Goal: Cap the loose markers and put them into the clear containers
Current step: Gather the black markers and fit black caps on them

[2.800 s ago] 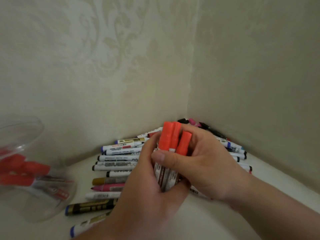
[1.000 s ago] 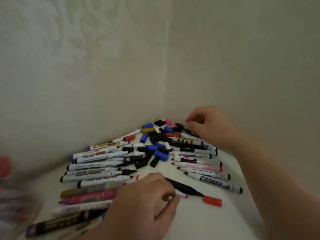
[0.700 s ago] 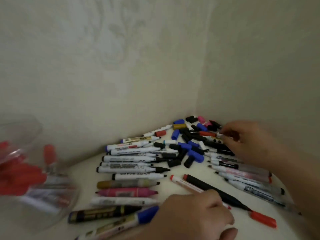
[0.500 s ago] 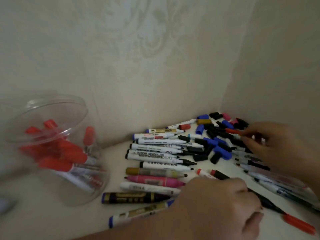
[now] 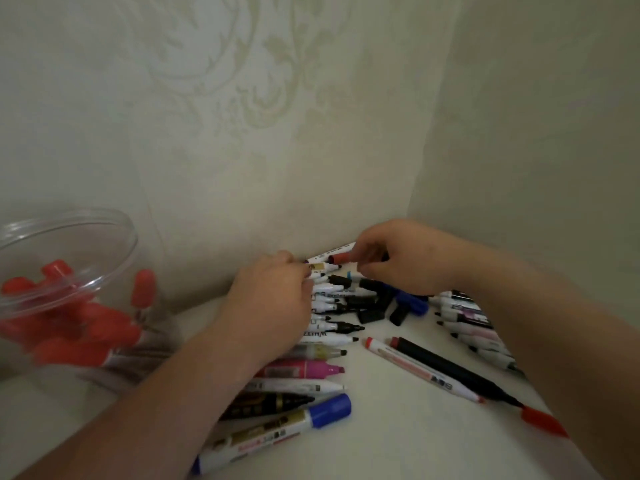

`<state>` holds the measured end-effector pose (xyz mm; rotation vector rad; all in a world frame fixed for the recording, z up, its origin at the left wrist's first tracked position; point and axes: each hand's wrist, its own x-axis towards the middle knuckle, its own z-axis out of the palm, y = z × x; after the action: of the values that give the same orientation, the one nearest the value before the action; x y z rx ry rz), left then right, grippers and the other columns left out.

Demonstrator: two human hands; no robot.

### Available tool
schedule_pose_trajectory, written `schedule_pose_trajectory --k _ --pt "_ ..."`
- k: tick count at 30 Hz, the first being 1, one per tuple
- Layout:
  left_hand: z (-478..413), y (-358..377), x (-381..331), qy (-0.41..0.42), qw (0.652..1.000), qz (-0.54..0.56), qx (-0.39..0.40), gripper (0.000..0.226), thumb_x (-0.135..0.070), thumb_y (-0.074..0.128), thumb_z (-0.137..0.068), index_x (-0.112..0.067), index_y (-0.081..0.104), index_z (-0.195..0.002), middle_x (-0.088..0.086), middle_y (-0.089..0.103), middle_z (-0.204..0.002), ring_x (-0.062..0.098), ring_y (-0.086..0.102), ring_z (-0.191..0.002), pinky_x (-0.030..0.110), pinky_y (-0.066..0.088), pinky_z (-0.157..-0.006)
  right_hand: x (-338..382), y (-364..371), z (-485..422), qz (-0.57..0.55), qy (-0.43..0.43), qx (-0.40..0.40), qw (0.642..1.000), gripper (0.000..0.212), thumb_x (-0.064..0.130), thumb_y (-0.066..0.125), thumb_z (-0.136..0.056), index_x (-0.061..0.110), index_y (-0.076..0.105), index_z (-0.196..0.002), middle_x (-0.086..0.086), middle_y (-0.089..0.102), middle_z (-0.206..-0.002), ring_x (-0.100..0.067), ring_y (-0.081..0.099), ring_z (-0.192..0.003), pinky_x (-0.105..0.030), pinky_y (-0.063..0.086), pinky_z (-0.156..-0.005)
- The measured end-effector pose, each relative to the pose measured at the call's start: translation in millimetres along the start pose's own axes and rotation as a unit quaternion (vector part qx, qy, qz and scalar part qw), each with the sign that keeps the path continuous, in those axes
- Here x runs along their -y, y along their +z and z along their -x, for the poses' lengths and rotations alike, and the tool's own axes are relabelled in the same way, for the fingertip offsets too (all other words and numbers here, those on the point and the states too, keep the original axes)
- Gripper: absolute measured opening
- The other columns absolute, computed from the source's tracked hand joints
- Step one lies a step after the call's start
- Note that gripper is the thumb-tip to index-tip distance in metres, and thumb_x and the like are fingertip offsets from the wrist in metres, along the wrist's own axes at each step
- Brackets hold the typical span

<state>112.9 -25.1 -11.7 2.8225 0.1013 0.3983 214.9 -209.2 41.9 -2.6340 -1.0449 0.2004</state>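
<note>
1. The container stood at the far left of the table. Red markers, all capped, were already stored in it.
2. The right hand was held at the back of the pile, close to the wall. Its thumb and forefinger were pinched on a red cap. Whether that cap was seated on a barrel could not be told.
3. The left hand was laid over the left row of uncapped markers, its fingers curled downward just beside the red cap. Whether anything was gripped could not be told, since the fingertips were hidden.
4. Uncapped markers were also seen in a right row. Loose black caps and blue caps lay between the two rows.
5. A blue marker, already capped, and a long black pen were left on the table, outside the container.
6. The task was judged to be at an early stage. Only the red batch had been stored, and most of the capping and sorting remained to be done.
</note>
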Motion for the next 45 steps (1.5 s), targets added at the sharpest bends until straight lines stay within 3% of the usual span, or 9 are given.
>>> schedule_pose_trajectory --k 6,12,18,25,29,35,38,42,45 --pt "13.4 7.2 7.8 -0.021 0.999 -0.03 -0.039 0.02 -0.041 0.049 -0.099 -0.03 0.066 -0.099 -0.013 0.045 -0.104 0.008 0.039 -0.098 0.033 0.039 -0.092 -24.2 -0.8 7.2 -0.025 0.009 0.018 0.999 0.016 0.025 0.064 -0.096 0.039 0.065 -0.103 0.021 0.065 -0.102 0.006 0.061 -0.094 -0.021 0.051 -0.09" --pt "17.5 7.2 6.8 -0.059 0.997 -0.006 -0.041 0.018 -0.028 0.042 -0.094 -0.028 0.058 -0.087 -0.011 0.048 -0.1 0.013 0.045 -0.098 0.037 0.042 -0.093 -44.2 -1.0 13.2 -0.04 0.021 -0.006 0.999 0.016 0.026 0.065 -0.095 0.043 0.065 -0.097 0.022 0.066 -0.102 0.005 0.061 -0.091 -0.019 0.05 -0.085" --pt "14.9 4.0 8.9 -0.084 0.993 0.031 -0.074 0.024 -0.01 0.051 -0.092 -0.025 0.055 -0.11 -0.01 0.049 -0.103 0.015 0.047 -0.103 0.035 0.041 -0.093 -42.2 3.7 13.4 0.001 0.023 0.01 1.0 0.016 0.03 0.062 -0.097 0.035 0.068 -0.111 0.016 0.066 -0.107 -0.004 0.062 -0.097 -0.023 0.051 -0.088" --pt "14.2 -24.3 -6.6 -0.068 0.98 0.116 -0.143 0.02 -0.013 0.046 -0.098 -0.026 0.061 -0.101 -0.013 0.058 -0.098 0.007 0.053 -0.093 0.028 0.043 -0.08 -39.7 -9.3 18.0 -0.012 0.021 -0.005 1.0 0.021 0.026 0.064 -0.095 0.045 0.061 -0.09 0.019 0.065 -0.098 0.006 0.059 -0.088 -0.017 0.044 -0.074" --pt "20.1 -47.2 -22.1 -0.031 0.989 0.13 -0.065 0.022 -0.017 0.051 -0.098 -0.033 0.063 -0.09 -0.014 0.062 -0.075 -0.002 0.057 -0.065 0.013 0.039 -0.054 -36.7 -16.5 22.8 -0.016 0.019 -0.021 0.999 0.014 0.024 0.066 -0.095 0.037 0.068 -0.1 0.016 0.067 -0.097 0.004 0.06 -0.086 -0.011 0.041 -0.068" --pt "45.6 -61.6 -22.9 0.037 0.993 0.04 0.109 0.012 -0.035 0.063 -0.096 -0.045 0.06 -0.089 -0.039 0.058 -0.08 -0.02 0.053 -0.076 0.006 0.04 -0.058 -25.2 -16.0 28.6 0.024 0.016 0.015 0.999 0.009 0.028 0.067 -0.094 0.034 0.068 -0.101 0.012 0.068 -0.096 -0.003 0.062 -0.085 -0.019 0.047 -0.071" --pt "49.7 -57.1 -22.3 0.046 0.992 0.043 0.109 0.019 -0.032 0.066 -0.095 -0.045 0.059 -0.083 -0.056 0.046 -0.077 -0.025 0.05 -0.072 0.0 0.037 -0.061 -20.4 -17.4 31.4 0.033 0.013 0.03 0.999 0.009 0.029 0.069 -0.092 0.038 0.067 -0.095 0.016 0.067 -0.089 -0.001 0.061 -0.079 -0.019 0.046 -0.067" --pt "44.9 -47.1 -15.9 0.027 0.995 0.075 0.052 0.024 -0.028 0.067 -0.095 -0.045 0.059 -0.081 -0.029 0.058 -0.07 -0.019 0.053 -0.07 0.003 0.039 -0.057 -14.2 -21.4 39.6 0.032 0.001 0.036 0.999 0.008 0.029 0.073 -0.09 0.035 0.069 -0.087 0.016 0.071 -0.081 0.001 0.064 -0.073 -0.018 0.047 -0.067" --pt "36.3 -41.7 -18.6 0.023 0.99 0.136 0.016 0.019 -0.025 0.07 -0.093 -0.039 0.065 -0.082 -0.027 0.061 -0.068 -0.011 0.056 -0.066 0.004 0.039 -0.056 -7.5 -22.3 51.9 0.031 0.004 0.096 0.995 0.004 0.028 0.074 -0.088 0.03 0.073 -0.084 0.016 0.073 -0.073 0.006 0.064 -0.062 -0.01 0.044 -0.054"
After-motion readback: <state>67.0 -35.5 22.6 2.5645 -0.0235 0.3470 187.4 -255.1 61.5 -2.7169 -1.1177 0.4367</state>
